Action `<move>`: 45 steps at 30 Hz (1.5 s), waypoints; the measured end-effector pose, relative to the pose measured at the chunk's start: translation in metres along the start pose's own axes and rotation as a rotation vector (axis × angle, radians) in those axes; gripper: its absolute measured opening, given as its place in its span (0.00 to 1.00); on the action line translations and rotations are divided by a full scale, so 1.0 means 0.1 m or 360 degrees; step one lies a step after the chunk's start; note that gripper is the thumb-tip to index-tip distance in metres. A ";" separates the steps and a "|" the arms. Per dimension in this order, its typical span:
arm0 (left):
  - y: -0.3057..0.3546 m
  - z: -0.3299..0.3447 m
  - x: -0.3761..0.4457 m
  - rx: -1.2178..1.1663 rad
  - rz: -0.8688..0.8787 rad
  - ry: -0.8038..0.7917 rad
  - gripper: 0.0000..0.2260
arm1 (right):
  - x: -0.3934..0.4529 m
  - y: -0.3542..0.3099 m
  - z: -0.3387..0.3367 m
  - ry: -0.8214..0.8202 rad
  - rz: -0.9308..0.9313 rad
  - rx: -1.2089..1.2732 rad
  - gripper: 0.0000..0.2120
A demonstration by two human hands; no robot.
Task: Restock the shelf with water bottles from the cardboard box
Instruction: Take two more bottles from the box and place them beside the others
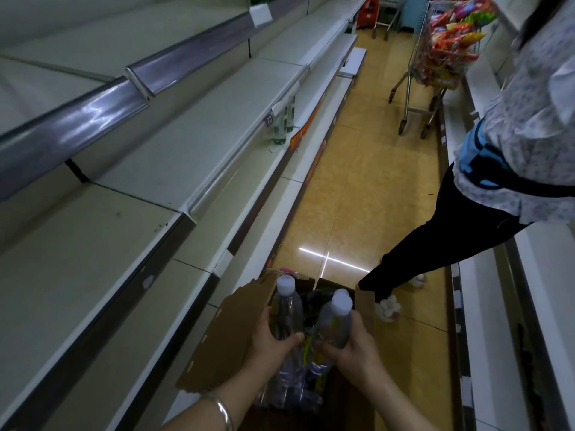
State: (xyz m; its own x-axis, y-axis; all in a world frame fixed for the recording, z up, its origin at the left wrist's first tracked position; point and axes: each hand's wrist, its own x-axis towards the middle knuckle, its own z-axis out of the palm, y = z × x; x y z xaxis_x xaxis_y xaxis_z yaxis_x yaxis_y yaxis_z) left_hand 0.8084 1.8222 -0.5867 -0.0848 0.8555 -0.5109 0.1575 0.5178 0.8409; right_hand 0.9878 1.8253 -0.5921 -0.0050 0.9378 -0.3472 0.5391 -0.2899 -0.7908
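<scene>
1. While both hands are over the box, the left hand point(270, 337) is wrapped round the body of one water bottle point(286, 309) and the right hand point(353, 349) grips a second bottle point(335, 321), each held upright by its middle with the white cap on top.
2. Full, clear plastic bottles like these are probably fairly heavy for their size, smooth and a little squashy; a grip round the waist, as here, looks safer than one at the cap.
3. Below the hands, the open cardboard box point(217, 343) sits on the near floor against the left shelving, with more bottles inside.
4. To the left, the shelf point(193, 144) is mostly bare; two green bottles point(284, 122) stand farther along it.
5. At the right stands another person point(485, 194), with a loaded trolley point(435, 60) at the far end of the aisle.
</scene>
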 end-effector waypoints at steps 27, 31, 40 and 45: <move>0.72 -0.44 -0.50 -0.0786 0.0077 -0.0560 0.17 | -0.41 -0.90 -0.39 0.0076 -0.0235 0.0565 0.33; 0.80 -0.44 -0.55 -0.0849 0.0082 -0.0555 0.29 | -0.45 -1.05 -0.48 0.0122 -0.0318 0.0500 0.26; 1.01 -0.53 -0.65 -0.0808 0.0164 -0.0485 0.38 | -0.52 -1.32 -0.62 0.0142 -0.0419 0.0464 0.21; 1.22 -0.63 -0.79 -0.0874 0.0360 -0.0518 0.31 | -0.57 -1.50 -0.70 0.0139 -0.0483 0.0484 0.22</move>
State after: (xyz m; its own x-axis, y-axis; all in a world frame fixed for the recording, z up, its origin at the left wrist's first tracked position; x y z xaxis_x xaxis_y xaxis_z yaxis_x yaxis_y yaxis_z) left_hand 0.7720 1.8178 -0.4326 0.2059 0.9415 -0.2670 -0.3938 0.3294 0.8581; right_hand 0.9665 1.8291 -0.4184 -0.0467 0.9980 -0.0427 0.2518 -0.0297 -0.9673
